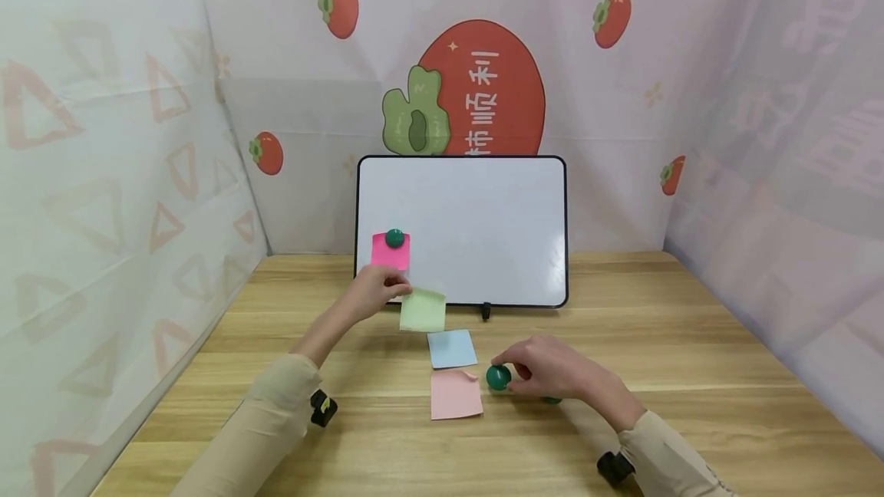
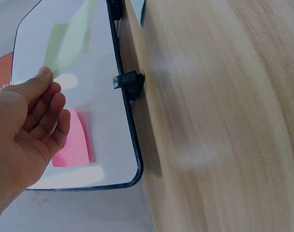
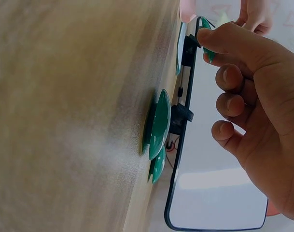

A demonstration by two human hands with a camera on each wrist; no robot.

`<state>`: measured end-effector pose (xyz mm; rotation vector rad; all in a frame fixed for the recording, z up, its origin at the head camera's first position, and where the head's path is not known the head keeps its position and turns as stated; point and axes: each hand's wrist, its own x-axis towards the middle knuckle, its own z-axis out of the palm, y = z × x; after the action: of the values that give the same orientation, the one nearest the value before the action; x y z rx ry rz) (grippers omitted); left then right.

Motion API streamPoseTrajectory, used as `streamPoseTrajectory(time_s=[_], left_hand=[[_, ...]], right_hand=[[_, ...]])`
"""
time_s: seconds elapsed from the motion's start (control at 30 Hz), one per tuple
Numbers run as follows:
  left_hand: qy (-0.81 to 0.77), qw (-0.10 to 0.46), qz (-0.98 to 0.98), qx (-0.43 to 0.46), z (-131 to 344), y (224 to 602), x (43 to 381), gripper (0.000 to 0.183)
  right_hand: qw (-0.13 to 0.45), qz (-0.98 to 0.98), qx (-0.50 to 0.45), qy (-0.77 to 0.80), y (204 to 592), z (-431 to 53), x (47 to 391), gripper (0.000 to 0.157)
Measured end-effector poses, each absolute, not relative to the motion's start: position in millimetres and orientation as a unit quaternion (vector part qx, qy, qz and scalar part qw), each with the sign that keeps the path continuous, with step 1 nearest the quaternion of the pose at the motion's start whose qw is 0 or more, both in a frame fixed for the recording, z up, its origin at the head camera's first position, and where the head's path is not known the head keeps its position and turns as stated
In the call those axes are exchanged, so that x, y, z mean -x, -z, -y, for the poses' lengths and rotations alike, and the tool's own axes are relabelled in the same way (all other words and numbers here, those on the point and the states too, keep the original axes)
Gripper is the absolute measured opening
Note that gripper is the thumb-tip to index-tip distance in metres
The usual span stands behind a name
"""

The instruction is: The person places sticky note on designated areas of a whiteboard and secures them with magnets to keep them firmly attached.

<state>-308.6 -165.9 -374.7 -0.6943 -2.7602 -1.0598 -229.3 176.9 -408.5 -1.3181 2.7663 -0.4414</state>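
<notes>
My left hand (image 1: 373, 291) pinches a pale green sticky note (image 1: 423, 311) by its upper left corner, in front of the whiteboard's (image 1: 483, 228) lower left part. In the left wrist view, thumb and forefinger grip the note (image 2: 72, 41), which bends slightly. A round, glossy green magnet (image 1: 499, 377) is between the thumb and forefinger of my right hand (image 1: 549, 366), right of the paper notes. On the board, a bright pink sticky note (image 1: 390, 253) hangs under another green magnet (image 1: 394, 238). The right wrist view shows two more green magnets (image 3: 160, 125) on the table under my right hand.
A light blue sticky note (image 1: 452, 349) and a light pink one (image 1: 456, 395) with a curled top edge lie mid-table. Black clip feet (image 2: 131, 83) support the whiteboard at its bottom edge. Printed cloth (image 1: 290, 67) hangs behind and at both sides of the wooden table (image 1: 387, 451).
</notes>
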Motion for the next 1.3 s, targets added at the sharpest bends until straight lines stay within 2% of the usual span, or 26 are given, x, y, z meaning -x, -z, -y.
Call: streamPoseTrajectory(time_s=[0.4, 1.1, 1.3], left_hand=[[0.359, 0.093, 0.904, 0.213, 148, 360, 331, 0.017], [0.338, 0.138, 0.913, 0.184, 137, 359, 376, 0.020], [0.324, 0.172, 0.913, 0.181, 130, 360, 388, 0.019]], right_hand=[[0.013, -0.890, 0.434, 0.137, 408, -178, 228, 0.031], [0.017, -0.894, 0.429, 0.131, 410, -178, 229, 0.030], [0.022, -0.896, 0.425, 0.124, 409, -180, 229, 0.031]])
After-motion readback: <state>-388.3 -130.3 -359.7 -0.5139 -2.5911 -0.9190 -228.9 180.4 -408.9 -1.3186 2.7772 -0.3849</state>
